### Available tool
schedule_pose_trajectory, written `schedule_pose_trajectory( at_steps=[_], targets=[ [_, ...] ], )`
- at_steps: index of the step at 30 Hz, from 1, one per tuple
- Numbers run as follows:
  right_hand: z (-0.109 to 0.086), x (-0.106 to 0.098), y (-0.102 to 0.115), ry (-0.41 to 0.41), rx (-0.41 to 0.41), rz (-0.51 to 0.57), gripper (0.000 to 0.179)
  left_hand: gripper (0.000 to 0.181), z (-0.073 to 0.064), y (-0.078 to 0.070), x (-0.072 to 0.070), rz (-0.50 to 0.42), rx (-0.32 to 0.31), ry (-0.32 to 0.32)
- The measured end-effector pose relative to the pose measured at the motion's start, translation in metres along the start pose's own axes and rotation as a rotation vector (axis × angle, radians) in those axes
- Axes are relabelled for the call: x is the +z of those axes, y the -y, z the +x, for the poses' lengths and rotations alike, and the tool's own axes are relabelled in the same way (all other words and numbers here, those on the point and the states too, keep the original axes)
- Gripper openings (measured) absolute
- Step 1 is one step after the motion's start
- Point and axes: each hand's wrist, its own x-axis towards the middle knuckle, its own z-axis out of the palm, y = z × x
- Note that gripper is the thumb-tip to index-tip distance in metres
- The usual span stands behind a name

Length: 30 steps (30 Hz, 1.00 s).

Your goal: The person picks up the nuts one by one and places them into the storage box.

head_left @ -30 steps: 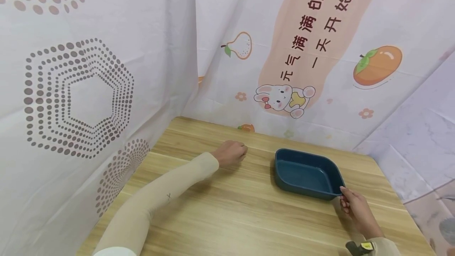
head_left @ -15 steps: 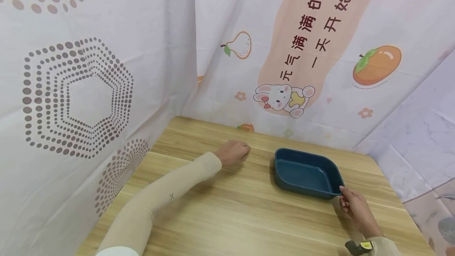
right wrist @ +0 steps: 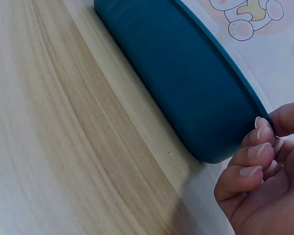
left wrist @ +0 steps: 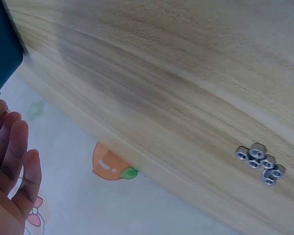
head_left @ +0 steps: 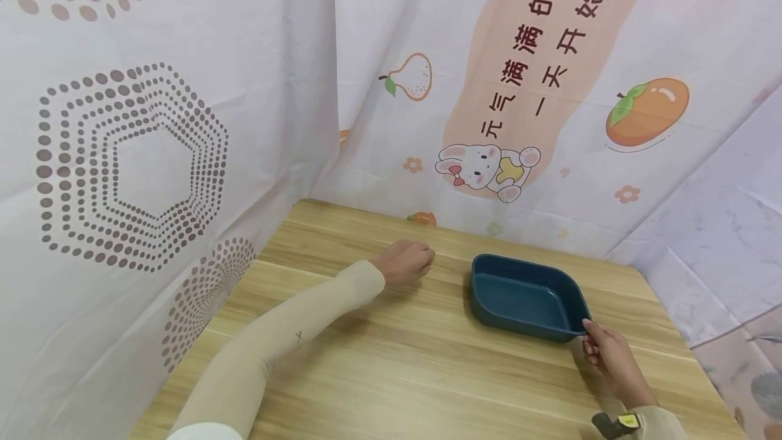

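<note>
Pale, streaked wooden table [head_left: 379,372] standing in a corner of hung cloths. The left cloth [head_left: 263,87] is white, with brownish-grey dots forming a nested hexagon [head_left: 83,168] and dotted swirls. The back cloth [head_left: 379,134], also white, bears a peach-coloured banner [head_left: 552,63] with slanting dark Chinese characters; a cartoon rabbit [head_left: 489,170] lies sideways at its lower end. Around it are a pear outline [head_left: 412,77], an orange fruit [head_left: 647,113] and flowers [head_left: 627,194]. The right cloth [head_left: 727,250] is pale and marbled above, pinkish below.
</note>
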Motion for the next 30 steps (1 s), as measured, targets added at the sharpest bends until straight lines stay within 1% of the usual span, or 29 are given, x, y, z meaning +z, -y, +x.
schedule_pose_trajectory(
  at_steps=[3,11,16,21,28,30],
  targets=[
    [0.000,0.000,0.000,0.000,0.001,-0.006,0.044,0.017,0.002,-0.001,-0.001,-0.008,0.007,-0.007],
    [0.002,0.000,-0.001,-0.001,-0.023,-0.007,0.045,0.017,0.005,-0.007,-0.007,-0.025,0.006,0.000],
    [0.003,-0.001,-0.002,0.000,-0.012,-0.001,0.045,0.017,0.007,-0.008,-0.008,-0.042,0.013,0.005],
    [0.004,-0.002,-0.003,-0.005,-0.001,-0.008,0.045,0.017,0.009,-0.008,-0.006,-0.042,0.015,-0.004],
    [0.005,-0.003,-0.004,-0.010,-0.008,-0.007,0.045,0.018,0.013,-0.011,-0.002,-0.035,0.007,0.032],
    [0.005,-0.003,-0.004,-0.006,-0.013,-0.007,0.045,0.019,0.015,-0.011,-0.001,-0.034,0.009,0.033]
  ],
)
